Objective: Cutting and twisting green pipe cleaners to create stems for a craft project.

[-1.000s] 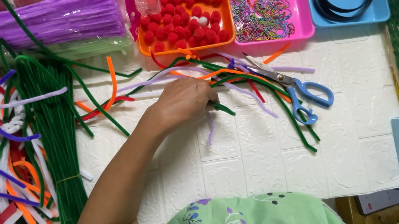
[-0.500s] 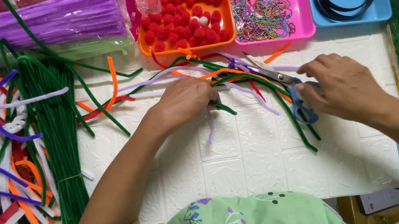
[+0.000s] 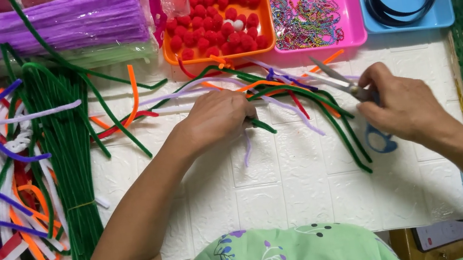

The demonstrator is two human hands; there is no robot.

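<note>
Two hands work near the table's back edge. The left hand [image 3: 219,118] presses down, fingers curled on a bunch of fuzzy sticks [image 3: 274,91], keeping them in place. The right hand [image 3: 403,106] closes round blue-handled scissors [image 3: 353,95], blades parted toward the sticks.

left hand [image 3: 215,120] is pinning loose pipe cleaners [image 3: 274,91] on white table [image 3: 287,182]; right hand [image 3: 403,106] is gripping blue-handled scissors [image 3: 360,103].
</note>
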